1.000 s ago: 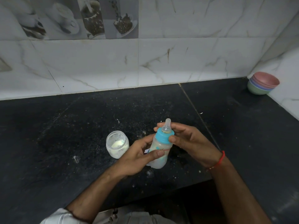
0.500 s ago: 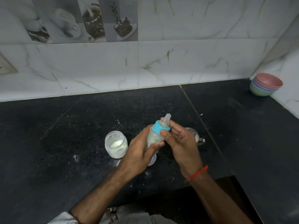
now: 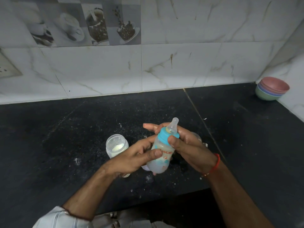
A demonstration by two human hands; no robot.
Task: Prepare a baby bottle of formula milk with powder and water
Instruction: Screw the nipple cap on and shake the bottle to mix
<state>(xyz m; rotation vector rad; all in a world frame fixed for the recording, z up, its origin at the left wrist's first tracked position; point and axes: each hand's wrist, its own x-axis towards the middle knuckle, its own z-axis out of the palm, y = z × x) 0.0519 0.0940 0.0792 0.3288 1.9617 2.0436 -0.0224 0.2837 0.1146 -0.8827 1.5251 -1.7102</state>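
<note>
Above the worktop (image 3: 49,145) we hold the bottle (image 3: 162,153) tilted: left hand (image 3: 133,157) grips its body, right hand (image 3: 185,145) grips the blue collar (image 3: 166,134). We should twist it snug before shaking.

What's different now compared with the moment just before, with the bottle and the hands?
The baby bottle has tipped over to the right, its teat now leaning away from the left hand. The right hand has opened its fingers behind the blue collar, thumb in front. Both hands kept their hold on it. The powder jar and the stacked bowls stayed put.
</note>
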